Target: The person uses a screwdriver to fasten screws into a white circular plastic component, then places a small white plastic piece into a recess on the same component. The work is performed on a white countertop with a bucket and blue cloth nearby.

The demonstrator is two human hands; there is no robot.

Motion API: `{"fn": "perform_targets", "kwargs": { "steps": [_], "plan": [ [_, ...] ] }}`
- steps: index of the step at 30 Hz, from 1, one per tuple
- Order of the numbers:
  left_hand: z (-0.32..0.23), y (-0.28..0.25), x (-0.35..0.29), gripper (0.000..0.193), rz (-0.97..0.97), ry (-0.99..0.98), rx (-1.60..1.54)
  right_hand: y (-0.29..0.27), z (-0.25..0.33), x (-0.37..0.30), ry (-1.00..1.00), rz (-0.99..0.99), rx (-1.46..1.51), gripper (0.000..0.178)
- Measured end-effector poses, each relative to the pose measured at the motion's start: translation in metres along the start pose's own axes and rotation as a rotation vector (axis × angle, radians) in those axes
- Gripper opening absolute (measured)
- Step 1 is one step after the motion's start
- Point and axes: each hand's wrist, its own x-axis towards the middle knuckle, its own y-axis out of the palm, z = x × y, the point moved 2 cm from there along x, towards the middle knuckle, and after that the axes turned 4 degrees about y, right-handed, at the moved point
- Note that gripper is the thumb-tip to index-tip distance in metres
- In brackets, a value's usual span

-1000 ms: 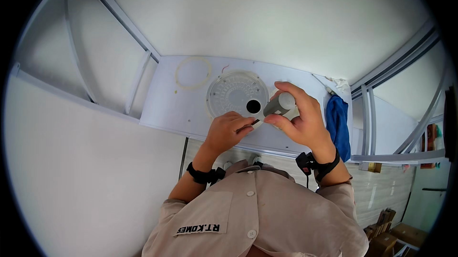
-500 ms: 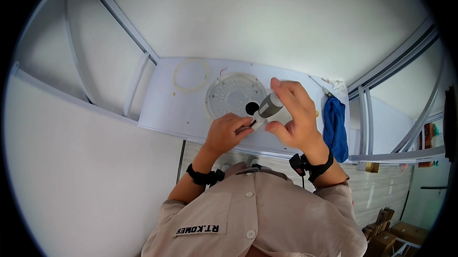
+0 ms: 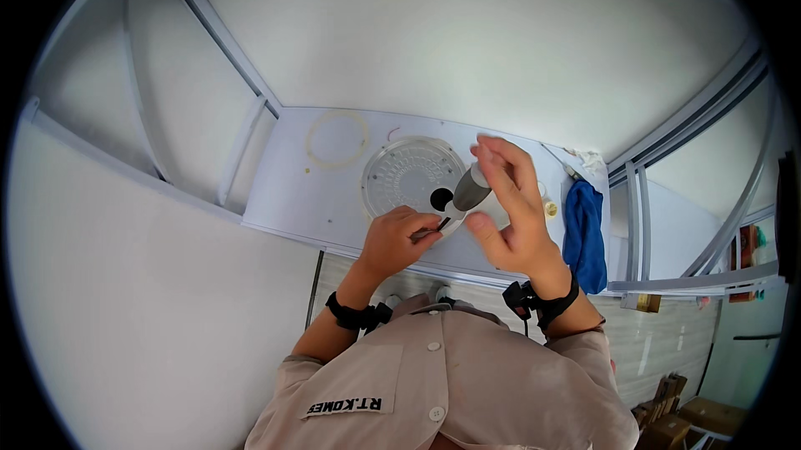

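My left hand (image 3: 395, 241) is closed, its thumb and fingers pinching the dark lower end of a tilted tool with a thick grey handle (image 3: 471, 189) and a pale collar. The tool's exact kind cannot be made out. My right hand (image 3: 519, 220) has its fingers and thumb spread beside the handle, with the fingers near its upper end. Under and behind the tool lies a round, silvery patterned disc (image 3: 407, 170) on the white table (image 3: 292, 187). A black round spot (image 3: 441, 199) shows at the disc's near right edge. My left hand covers part of the disc's near edge.
A thin yellowish ring (image 3: 337, 139) lies at the far left of the table, near a short red wire (image 3: 394, 130). On the right are a blue cloth (image 3: 584, 233), a thin pointed tool (image 3: 567, 164) and a small white-and-yellow item (image 3: 550, 208). White walls and metal frames surround the table.
My right hand has shifted slightly around the handle, its fingers still apart. The small white-and-yellow item beside it shows more now. My left hand keeps its pinch.
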Motion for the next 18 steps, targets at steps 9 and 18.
{"fn": "perform_targets", "kwargs": {
  "steps": [9, 18],
  "plan": [
    [-0.005, -0.001, 0.002, 0.023, 0.024, 0.0, 0.001, -0.011, -0.018, -0.024, -0.05, 0.035, -0.153, 0.056],
    [-0.005, -0.003, 0.007, 0.022, 0.007, 0.057, 0.024, -0.012, -0.006, -0.009, 0.026, 0.17, 0.096, 0.061]
  ]
}}
